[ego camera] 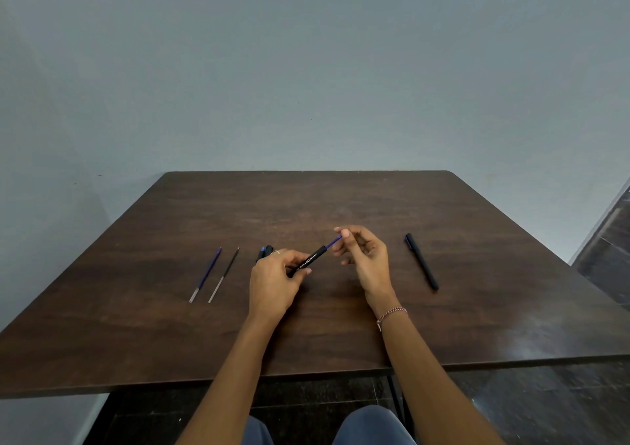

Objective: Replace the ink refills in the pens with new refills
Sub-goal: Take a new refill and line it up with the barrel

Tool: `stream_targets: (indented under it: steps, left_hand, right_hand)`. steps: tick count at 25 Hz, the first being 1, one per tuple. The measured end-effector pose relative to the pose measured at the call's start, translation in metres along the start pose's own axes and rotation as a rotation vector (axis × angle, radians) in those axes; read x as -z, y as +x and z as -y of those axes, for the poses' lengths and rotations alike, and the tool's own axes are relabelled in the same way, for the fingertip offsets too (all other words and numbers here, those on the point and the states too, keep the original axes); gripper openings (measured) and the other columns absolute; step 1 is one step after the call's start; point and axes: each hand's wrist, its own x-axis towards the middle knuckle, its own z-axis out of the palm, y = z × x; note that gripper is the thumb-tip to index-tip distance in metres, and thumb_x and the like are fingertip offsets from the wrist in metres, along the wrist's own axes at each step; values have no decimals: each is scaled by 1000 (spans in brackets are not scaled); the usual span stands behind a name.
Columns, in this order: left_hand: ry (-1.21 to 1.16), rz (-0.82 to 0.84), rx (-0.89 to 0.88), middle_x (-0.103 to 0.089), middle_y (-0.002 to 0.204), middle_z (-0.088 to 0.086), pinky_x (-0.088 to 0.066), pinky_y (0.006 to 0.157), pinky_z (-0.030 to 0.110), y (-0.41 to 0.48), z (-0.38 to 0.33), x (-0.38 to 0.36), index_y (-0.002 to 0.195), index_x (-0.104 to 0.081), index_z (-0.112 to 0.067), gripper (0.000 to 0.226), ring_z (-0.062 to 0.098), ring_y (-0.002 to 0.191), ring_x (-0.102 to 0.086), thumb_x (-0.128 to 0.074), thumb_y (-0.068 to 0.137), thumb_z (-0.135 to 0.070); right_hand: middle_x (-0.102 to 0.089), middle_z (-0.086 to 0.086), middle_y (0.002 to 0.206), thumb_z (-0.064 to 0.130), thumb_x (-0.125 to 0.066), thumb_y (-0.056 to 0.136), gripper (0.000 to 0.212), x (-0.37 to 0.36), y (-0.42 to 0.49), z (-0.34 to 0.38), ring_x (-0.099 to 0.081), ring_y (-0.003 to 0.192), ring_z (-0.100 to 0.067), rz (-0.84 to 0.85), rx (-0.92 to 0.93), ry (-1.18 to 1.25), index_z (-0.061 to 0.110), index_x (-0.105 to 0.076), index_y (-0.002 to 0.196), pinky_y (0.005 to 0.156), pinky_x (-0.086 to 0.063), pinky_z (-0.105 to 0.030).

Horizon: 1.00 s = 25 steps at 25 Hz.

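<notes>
1. I see the black pen barrel [308, 260] held above the middle of the table [341, 199]. Its long axis runs on a diagonal, with the near end low at the left and the far end raised toward the right. White lettering runs along its side, too small for me to read with confidence.
2. A blue refill [333, 242] sticks out of the barrel's far right end on the same line, pointing up and right. Its tip is hidden behind fingers.
3. My left hand [276, 281] grips the barrel's lower end, fingers curled round it, so that end is covered. There is a ring [276, 251] on 1 finger.
4. My right hand [361, 257] pinches the exposed end of the blue refill between thumb and forefinger, with the other fingers loosely bent. A beaded bracelet [392, 314] sits on that wrist.
5. Just behind the left hand lies a black-and-blue piece [265, 252], mostly hidden by the knuckles. I cannot tell what part it is.
6. To the left, well apart from the hands, 2 loose refills lie nearly parallel on the table, tips pointing away from me: a loose blue refill [206, 274] and, just beside it, a loose dark refill [224, 274]. Both have pale near ends.
7. To the right lies a whole black pen [422, 261], slanting from far left to near right.
8. The table's near corners are cut off by the frame.
</notes>
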Motion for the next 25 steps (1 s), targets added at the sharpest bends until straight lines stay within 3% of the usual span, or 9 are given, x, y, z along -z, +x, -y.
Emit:
stream_targets:
  steps: [5,10,13,16,22,25]
  left_hand:
    - [-27,-32,29,-64,81,-21,-47,74,12,0,3,0,95,-74,-24,27,-6,75,-59,-78,72,-11]
    - [-124,-105,56,-66,77,-16,-52,72,18,-1,2,1,94,-74,-21,26,-5,73,-62,-78,72,-8]
    - [-193,-192,100,-63,76,-19,-46,66,4,-2,1,6,94,-74,-18,27,-9,70,-59,-79,70,-7]
    - [-208,-259,161,-65,82,-10,-40,64,-3,-3,4,14,98,-72,-14,29,-9,72,-57,-80,70,-10]
    - [-274,-309,275,-70,80,-4,-48,68,14,-2,18,40,89,-72,-16,24,1,73,-63,-83,68,-13]
    - [-298,-337,312,-68,76,-6,-46,67,13,-6,26,46,91,-71,-15,29,0,71,-62,-84,66,-14]
  right_hand:
    - [-68,0,70,24,-55,96,18,-1,1,-2,-64,66,-9,21,7,-43,22,-72,94,57,-50,-20]
    - [-67,-2,71,43,-42,96,40,-4,0,2,-62,66,-9,-43,-60,-19,15,-72,93,54,-48,-20]
    - [-67,-2,70,50,-41,91,47,-5,0,4,-62,65,-8,-31,-89,-32,14,-72,88,54,-48,-19]
    - [-67,-3,70,44,-42,96,44,-5,0,4,-62,64,-8,-36,-113,-48,13,-72,86,55,-48,-19]
    - [-67,-5,70,36,-43,99,43,-4,0,-1,-61,63,-10,-32,-121,-48,7,-72,85,54,-47,-19]
    - [-68,-5,69,39,-46,97,43,-3,2,-4,-61,64,-10,-24,-161,-88,7,-73,84,55,-47,-18]
